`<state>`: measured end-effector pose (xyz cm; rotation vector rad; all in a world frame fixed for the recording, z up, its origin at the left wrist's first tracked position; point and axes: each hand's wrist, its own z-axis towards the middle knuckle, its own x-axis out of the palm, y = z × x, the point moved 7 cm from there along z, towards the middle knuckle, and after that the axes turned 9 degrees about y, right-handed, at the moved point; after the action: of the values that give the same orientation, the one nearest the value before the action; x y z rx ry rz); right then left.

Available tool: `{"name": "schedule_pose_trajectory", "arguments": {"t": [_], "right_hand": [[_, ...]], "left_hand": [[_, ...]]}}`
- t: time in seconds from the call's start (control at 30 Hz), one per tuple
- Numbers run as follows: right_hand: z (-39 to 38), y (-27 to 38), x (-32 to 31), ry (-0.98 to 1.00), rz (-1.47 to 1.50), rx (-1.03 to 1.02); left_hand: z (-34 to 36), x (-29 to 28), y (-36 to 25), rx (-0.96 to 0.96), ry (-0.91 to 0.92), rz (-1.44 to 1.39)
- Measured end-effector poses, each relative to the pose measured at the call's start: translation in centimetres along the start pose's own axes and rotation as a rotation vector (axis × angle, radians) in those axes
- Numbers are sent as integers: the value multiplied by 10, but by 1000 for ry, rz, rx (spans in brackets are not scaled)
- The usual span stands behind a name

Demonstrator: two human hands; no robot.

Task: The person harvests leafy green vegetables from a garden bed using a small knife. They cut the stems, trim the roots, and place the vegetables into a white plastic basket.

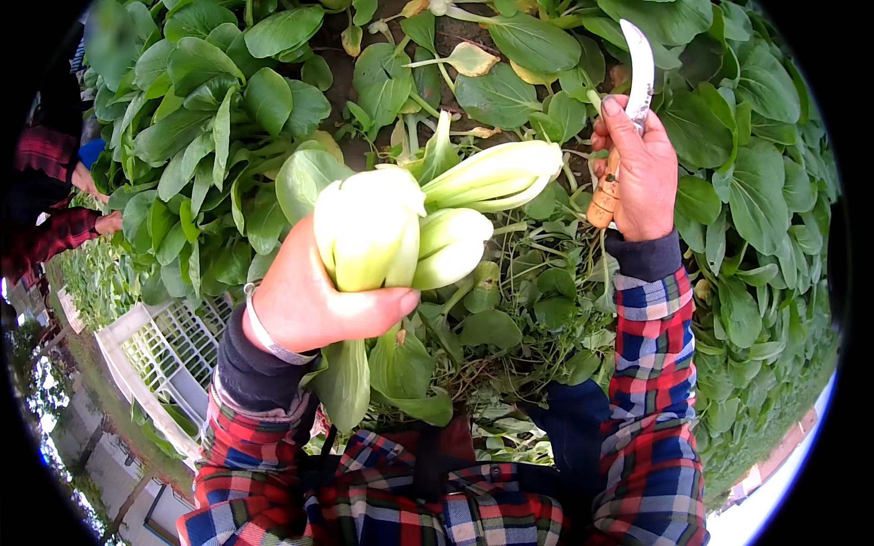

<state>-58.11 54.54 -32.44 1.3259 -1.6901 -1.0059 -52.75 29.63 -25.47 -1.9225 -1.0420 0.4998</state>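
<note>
My left hand [296, 296] is closed around a bunch of bok choy [369, 232], several heads with pale, thick bases turned up and to the right. Their green leaves hang below the wrist, and the palm side of the grip is hidden. To the right, my right hand [648, 177] grips a curved harvesting knife [640, 64] by its wooden handle. Its pale blade, flecked with dirt, points upward past the thumb. Beside the thumb tip shows a thin green stalk; whether the fingers pinch it I cannot tell.
Leafy bok choy plants [760, 191] grow densely on both sides. Loose green leaves and a yellowed leaf [472, 59] lie on the soil ahead. A white plastic crate [127, 341] stands at the lower left. Another person's hand [108, 222] reaches in from the far left.
</note>
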Motion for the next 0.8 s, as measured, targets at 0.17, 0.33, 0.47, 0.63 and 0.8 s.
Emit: {"name": "schedule_pose_trajectory", "arguments": {"t": [0.17,0.33,0.47,0.63,0.8], "right_hand": [[-82,53,41,572,-8,-64],[-176,124,96,786,108,-87],[-218,161,91,714,-126,-125],[-287,166,104,783,-119,-7],[-351,141,134,818,-182,53]], "left_hand": [[-64,31,-4,-43,100,-600],[-137,78,-24,93,191,-823],[-211,57,-44,265,-41,-633],[-305,21,-42,484,-911,178],[-306,77,-25,511,-469,-497]]}}
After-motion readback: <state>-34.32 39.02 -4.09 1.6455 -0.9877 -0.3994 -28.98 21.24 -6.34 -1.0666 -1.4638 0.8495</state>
